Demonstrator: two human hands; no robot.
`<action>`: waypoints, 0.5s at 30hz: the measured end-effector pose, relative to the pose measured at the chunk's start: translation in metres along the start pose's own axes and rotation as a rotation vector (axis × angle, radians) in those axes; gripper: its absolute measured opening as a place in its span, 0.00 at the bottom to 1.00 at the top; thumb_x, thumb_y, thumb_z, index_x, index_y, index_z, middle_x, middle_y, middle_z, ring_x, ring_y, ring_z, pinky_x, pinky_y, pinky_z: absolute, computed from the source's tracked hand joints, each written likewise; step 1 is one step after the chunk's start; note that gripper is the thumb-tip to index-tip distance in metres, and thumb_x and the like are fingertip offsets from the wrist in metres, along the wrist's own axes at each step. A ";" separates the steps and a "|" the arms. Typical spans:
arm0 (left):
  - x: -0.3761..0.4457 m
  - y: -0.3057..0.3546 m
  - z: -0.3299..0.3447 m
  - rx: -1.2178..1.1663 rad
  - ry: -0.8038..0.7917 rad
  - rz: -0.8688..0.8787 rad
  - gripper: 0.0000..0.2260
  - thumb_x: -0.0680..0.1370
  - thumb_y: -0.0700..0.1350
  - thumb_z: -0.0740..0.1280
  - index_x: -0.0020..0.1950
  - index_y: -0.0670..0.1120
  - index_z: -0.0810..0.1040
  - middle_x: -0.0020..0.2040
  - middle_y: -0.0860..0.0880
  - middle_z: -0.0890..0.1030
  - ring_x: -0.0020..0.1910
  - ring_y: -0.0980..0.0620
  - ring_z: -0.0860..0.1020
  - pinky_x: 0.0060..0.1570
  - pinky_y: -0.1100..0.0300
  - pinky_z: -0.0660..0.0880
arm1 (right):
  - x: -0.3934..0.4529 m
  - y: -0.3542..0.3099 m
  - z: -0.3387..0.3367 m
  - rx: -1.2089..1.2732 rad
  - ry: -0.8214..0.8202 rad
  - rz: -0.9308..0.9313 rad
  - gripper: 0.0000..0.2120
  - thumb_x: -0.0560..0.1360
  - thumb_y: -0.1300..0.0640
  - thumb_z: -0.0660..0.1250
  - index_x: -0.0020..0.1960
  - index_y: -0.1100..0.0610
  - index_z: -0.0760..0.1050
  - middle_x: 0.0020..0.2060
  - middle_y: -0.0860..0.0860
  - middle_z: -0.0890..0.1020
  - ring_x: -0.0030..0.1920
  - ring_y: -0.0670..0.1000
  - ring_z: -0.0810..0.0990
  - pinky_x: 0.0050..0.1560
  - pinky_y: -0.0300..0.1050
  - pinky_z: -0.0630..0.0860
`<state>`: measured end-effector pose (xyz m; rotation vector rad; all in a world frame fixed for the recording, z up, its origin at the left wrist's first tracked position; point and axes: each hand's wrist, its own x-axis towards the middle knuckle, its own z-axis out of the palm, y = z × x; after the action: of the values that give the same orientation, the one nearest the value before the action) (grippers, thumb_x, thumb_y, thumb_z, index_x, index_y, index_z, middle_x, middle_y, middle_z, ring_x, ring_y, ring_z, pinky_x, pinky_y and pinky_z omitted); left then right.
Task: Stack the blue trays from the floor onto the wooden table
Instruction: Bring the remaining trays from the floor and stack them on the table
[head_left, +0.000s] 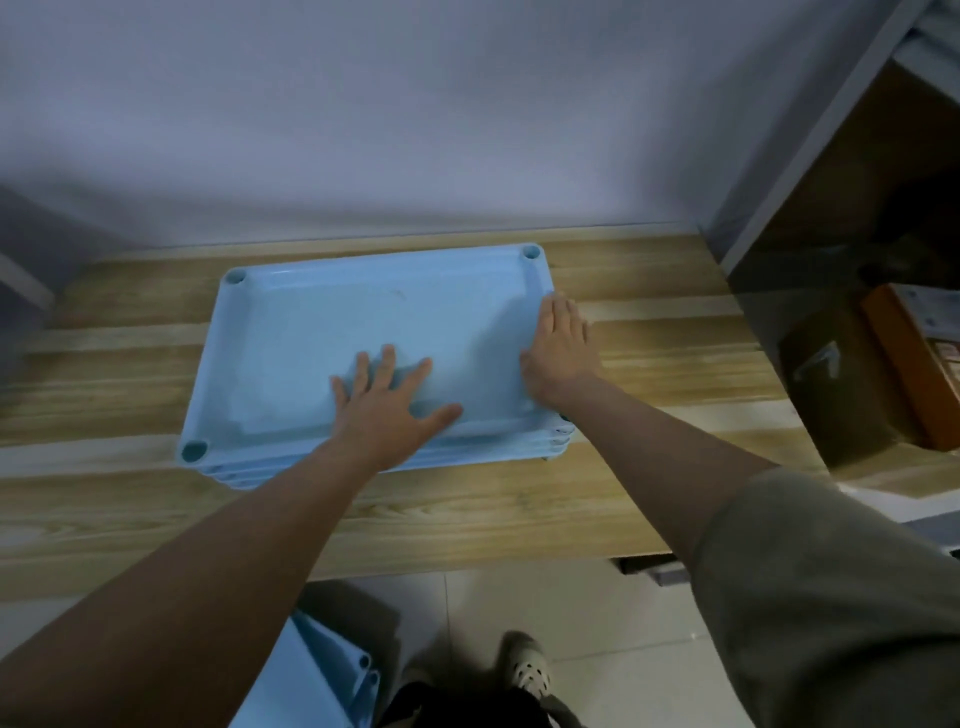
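Head view, nearest first: by our shoe (527, 667) more blue trays (332, 670) wait on the tiled floor (597, 613), leaning on edge, it seems. Farther out, on the wooden table (519, 514), sits the stack of trays (322, 322), several nested rims showing at its near edge. Our left hand (387, 405) lies flat and spread inside the top tray, gripping nothing; our right hand (558, 353) rests open against its right rim. We judge these light, stiff and smooth plastic, likely slippery, so we would lift each by its raised long rims, near the corner sockets.
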<state>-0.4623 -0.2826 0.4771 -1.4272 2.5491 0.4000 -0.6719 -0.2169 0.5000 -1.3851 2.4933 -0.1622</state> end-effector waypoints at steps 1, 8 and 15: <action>0.000 0.000 0.001 0.002 0.009 0.000 0.38 0.70 0.77 0.48 0.77 0.65 0.47 0.80 0.51 0.41 0.78 0.43 0.39 0.73 0.38 0.42 | 0.005 -0.001 0.001 -0.037 -0.020 -0.020 0.34 0.80 0.57 0.53 0.78 0.63 0.38 0.78 0.56 0.39 0.78 0.56 0.39 0.77 0.53 0.42; -0.001 0.000 0.004 -0.009 0.049 0.004 0.36 0.72 0.74 0.51 0.77 0.65 0.48 0.80 0.51 0.42 0.78 0.44 0.40 0.74 0.39 0.42 | 0.015 0.005 0.018 -0.252 0.010 -0.067 0.33 0.79 0.61 0.53 0.77 0.66 0.38 0.77 0.60 0.36 0.77 0.58 0.37 0.77 0.55 0.40; -0.002 0.000 0.007 -0.003 0.080 0.000 0.34 0.73 0.73 0.51 0.77 0.65 0.48 0.80 0.51 0.43 0.78 0.44 0.41 0.74 0.40 0.42 | 0.013 0.011 0.023 -0.221 0.046 -0.099 0.29 0.80 0.60 0.46 0.77 0.65 0.38 0.77 0.59 0.36 0.77 0.58 0.36 0.76 0.56 0.38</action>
<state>-0.4609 -0.2784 0.4710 -1.4731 2.6120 0.3530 -0.6804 -0.2214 0.4725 -1.6087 2.5438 0.0650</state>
